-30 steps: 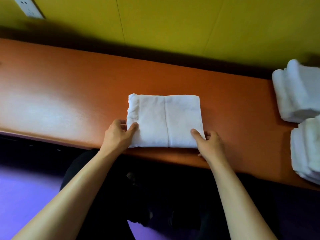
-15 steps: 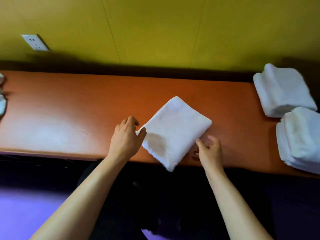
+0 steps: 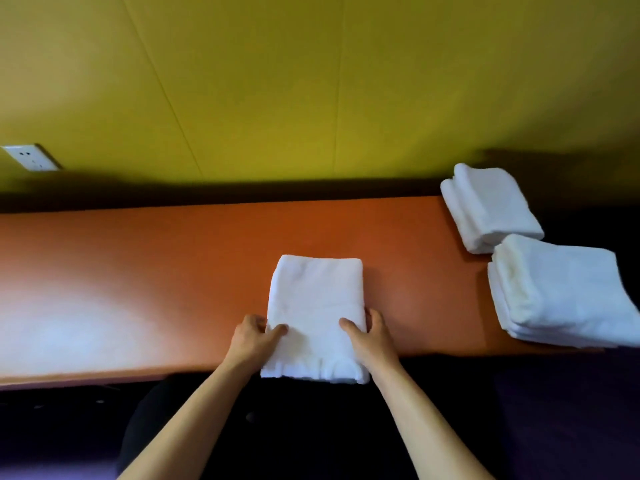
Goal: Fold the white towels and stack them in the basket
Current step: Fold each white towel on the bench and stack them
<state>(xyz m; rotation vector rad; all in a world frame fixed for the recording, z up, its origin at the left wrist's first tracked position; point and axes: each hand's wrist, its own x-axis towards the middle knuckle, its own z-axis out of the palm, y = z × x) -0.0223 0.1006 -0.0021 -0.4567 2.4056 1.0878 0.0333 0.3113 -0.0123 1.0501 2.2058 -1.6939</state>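
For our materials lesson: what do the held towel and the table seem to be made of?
Towel: soft cotton terry, by its look, matte white with plump rounded folds. Table: smooth orange laminate or coated board, probably; it reflects light in a soft sheen.

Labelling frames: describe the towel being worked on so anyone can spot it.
On the orange table, at its near edge, lies a folded white towel. Unlike the two towel piles at the right end, it is single, gripped by the left hand and right hand.
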